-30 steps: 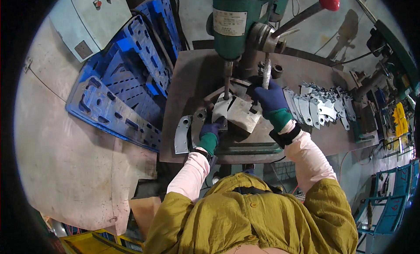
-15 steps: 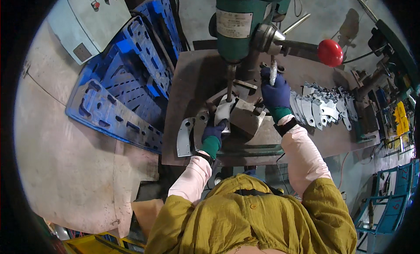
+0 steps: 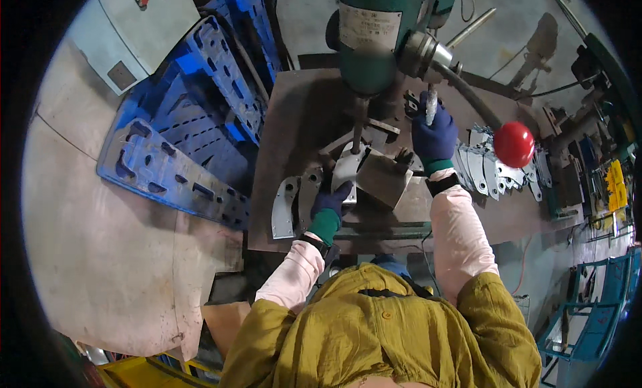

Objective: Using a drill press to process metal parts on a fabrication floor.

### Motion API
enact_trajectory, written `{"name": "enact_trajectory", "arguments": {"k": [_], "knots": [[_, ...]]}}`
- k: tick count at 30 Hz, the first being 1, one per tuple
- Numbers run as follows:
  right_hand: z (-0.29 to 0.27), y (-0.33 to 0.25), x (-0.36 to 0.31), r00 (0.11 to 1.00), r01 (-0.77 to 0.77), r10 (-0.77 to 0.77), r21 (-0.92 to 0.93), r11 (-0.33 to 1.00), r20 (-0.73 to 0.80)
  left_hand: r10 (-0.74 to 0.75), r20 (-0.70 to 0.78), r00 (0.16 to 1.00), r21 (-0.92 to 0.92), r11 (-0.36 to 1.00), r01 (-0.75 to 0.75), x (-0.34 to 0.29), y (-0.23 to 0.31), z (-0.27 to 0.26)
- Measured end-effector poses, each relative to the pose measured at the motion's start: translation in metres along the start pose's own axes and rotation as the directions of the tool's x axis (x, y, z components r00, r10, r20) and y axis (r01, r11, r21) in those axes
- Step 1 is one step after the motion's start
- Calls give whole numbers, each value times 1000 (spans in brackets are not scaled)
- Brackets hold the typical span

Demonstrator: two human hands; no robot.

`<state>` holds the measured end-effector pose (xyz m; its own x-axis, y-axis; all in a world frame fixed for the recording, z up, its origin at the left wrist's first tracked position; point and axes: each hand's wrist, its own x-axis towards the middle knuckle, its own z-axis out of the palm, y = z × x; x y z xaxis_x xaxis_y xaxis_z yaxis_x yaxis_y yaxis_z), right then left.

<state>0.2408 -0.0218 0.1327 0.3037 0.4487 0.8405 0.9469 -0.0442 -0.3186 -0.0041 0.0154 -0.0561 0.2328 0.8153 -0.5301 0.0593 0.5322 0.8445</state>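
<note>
A green drill press point(image 3: 368, 70) stands over the work table, its drill bit point(image 3: 359, 127) pointing down onto a curved silver metal plate point(image 3: 346, 168). In a dark blue glove, my left hand point(image 3: 330, 205) is closed on the near end of that plate, beside a steel fixture block point(image 3: 382, 179). My right hand point(image 3: 435, 135), also gloved, is wrapped round a pale, worn feed handle point(image 3: 431, 106) of the press. Another handle ends in a red ball point(image 3: 513, 144), to the right of my right hand. Whether the bit has entered the plate, I cannot tell.
Two curved plates, one light point(image 3: 283, 209) and one darker point(image 3: 307, 195), lie left of my left hand. Several more plates point(image 3: 483, 174) are piled at the right on the brown table point(image 3: 289, 114). Blue plastic pallets point(image 3: 175, 180) and a grey control box point(image 3: 130, 37) stand at the left.
The red-ball handle has swung down toward me as the feed hub turned. My right hand keeps its grip on the handle, and my left hand stays on the plate. The view has shifted slightly.
</note>
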Motion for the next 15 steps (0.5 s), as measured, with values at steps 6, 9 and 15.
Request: {"name": "enact_trajectory", "arguments": {"k": [6, 9, 15], "knots": [[28, 53, 22, 999, -43, 43, -71, 997, 4, 20, -13, 1000, 69, 997, -19, -16, 14, 1], [25, 99, 55, 998, -56, 57, -268, 962, -6, 46, 17, 999, 15, 999, -47, -42, 43, 22], [22, 93, 81, 995, 102, -101, -40, 994, 13, 57, 24, 998, -150, 987, -53, -61, 46, 15]]}}
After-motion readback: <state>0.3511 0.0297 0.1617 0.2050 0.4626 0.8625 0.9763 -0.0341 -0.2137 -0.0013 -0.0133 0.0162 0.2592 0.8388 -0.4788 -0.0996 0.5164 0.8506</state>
